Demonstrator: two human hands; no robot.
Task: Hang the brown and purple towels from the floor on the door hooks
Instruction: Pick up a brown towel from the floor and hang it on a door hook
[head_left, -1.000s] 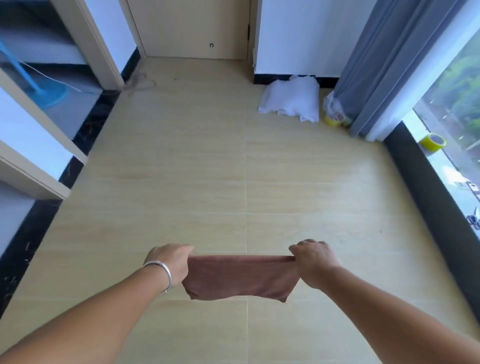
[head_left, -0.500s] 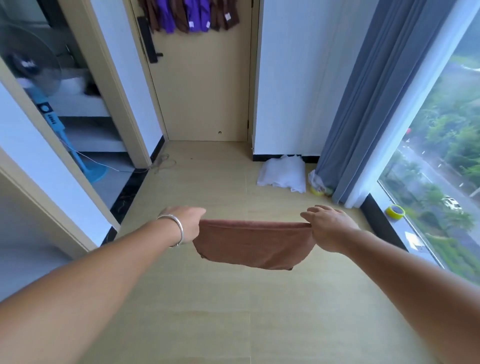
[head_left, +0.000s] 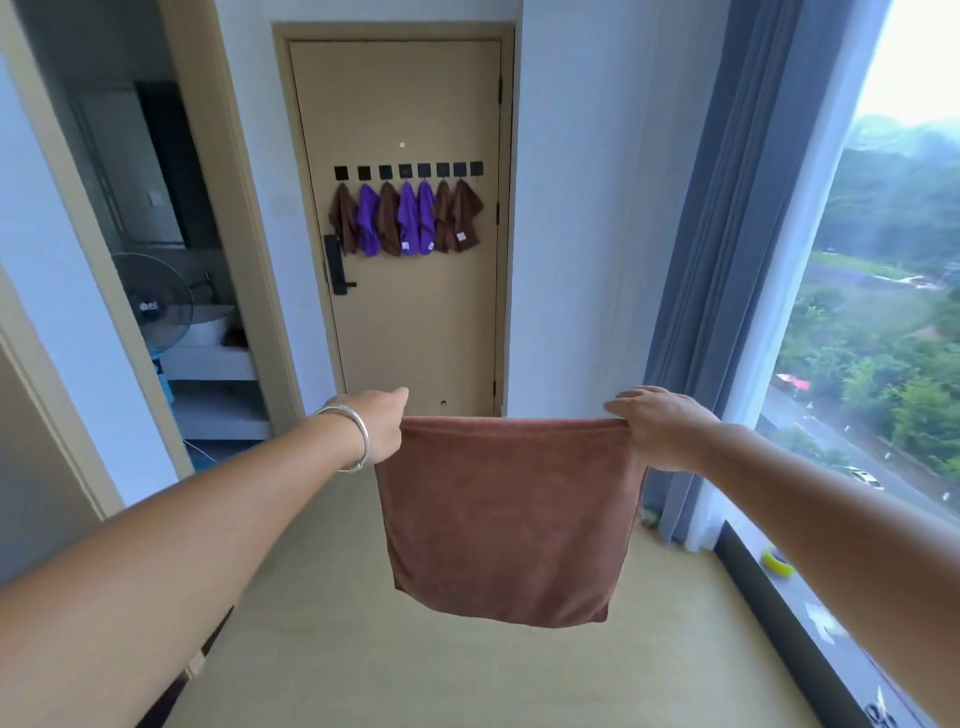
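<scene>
A brown towel (head_left: 506, 514) hangs spread out in front of me, held by its two top corners. My left hand (head_left: 376, 428) pinches the left corner and my right hand (head_left: 657, 426) pinches the right corner. Straight ahead is a beige door (head_left: 415, 312) with a row of black hooks (head_left: 408, 170). Several brown and purple towels (head_left: 408, 218) hang from those hooks. The rightmost hook (head_left: 476, 168) carries nothing.
A black door handle (head_left: 335, 265) sits on the door's left side. A grey curtain (head_left: 727, 234) and a large window (head_left: 883, 312) run along the right. A fan (head_left: 153, 301) stands in the open room at left. A yellow tape roll (head_left: 777, 562) lies on the sill.
My view has lifted from the floor to the door. Both hands have raised the brown towel, and it now hangs down flat and spread wider.
</scene>
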